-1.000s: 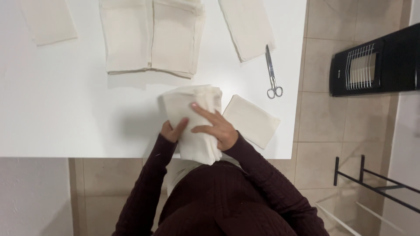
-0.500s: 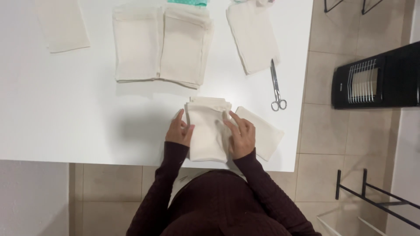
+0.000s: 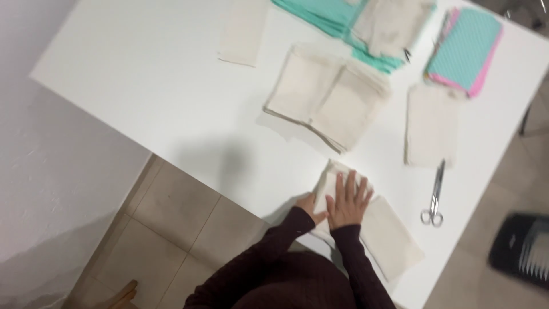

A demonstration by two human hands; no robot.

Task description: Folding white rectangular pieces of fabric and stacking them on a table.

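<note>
A folded cream cloth [image 3: 334,174] lies on the white table [image 3: 143,74] near its front edge. My right hand [image 3: 347,199] rests flat on top of it with the fingers spread. My left hand [image 3: 312,207] is at the cloth's left edge, partly tucked beside the right hand, with its fingers curled on the fabric. Both arms wear dark maroon sleeves. A second cream piece [image 3: 389,237] lies just right of the hands, partly under the folded one.
Silver scissors [image 3: 434,197] lie to the right. Behind are a stack of cream pieces [image 3: 329,97], a single cream piece [image 3: 432,126], a cream strip [image 3: 243,31], teal fabric [image 3: 320,14] and pink and teal dotted fabric [image 3: 469,48]. A black heater [image 3: 523,252] stands on the tiled floor.
The view has swung and tilted, showing more of the table's far side. My hands have come closer together on the cloth, with the right hand now flat on top.
</note>
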